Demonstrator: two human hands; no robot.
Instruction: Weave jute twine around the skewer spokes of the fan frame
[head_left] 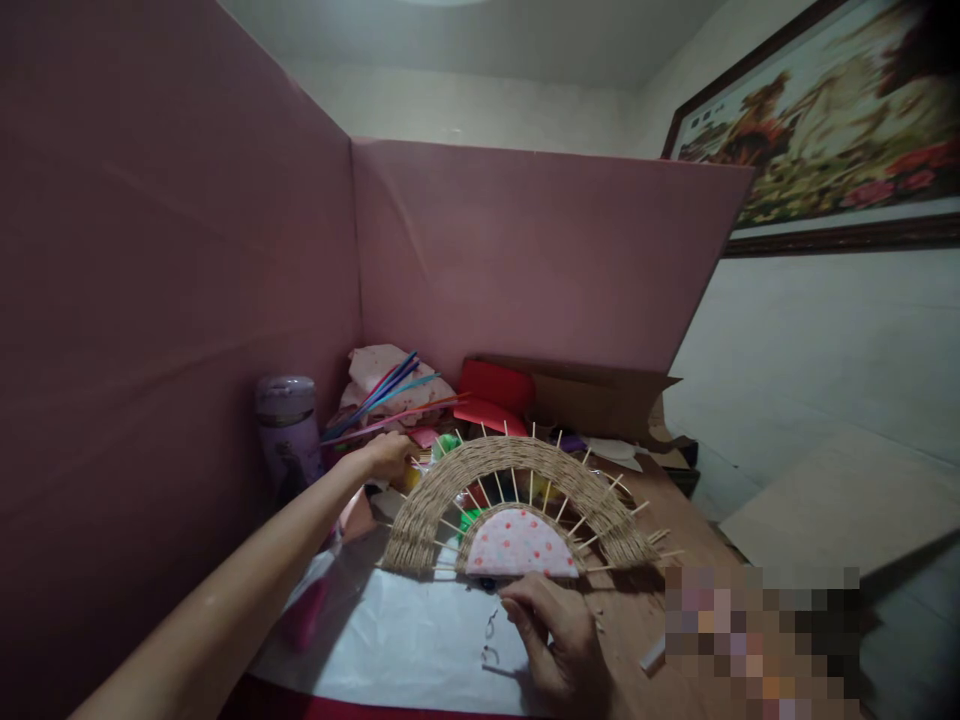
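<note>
A half-round fan [517, 455] of woven tan cord on thin sticks stands in front of me, with a white, red-dotted cloth half-circle [521, 545] at its centre. My right hand [559, 630] is closed in a pinch just below the fan's straight lower edge, and its fingers appear to touch that edge. A thin, curled metal chain [490, 630] shows beside the fingertips, seemingly held by them. My left hand [391, 456] reaches into the pile behind the fan's left side. Its fingers are partly hidden, and what they touch cannot be made out.
At the left stands a lilac bottle [287, 430]. Colourful pipe cleaners [390, 390], crumpled dotted cloth [375, 365] and a red item [495, 390] lie at the back. White paper [405, 640] covers part of the brown table [690, 520]. Pink panels [517, 250] enclose the left and back.
</note>
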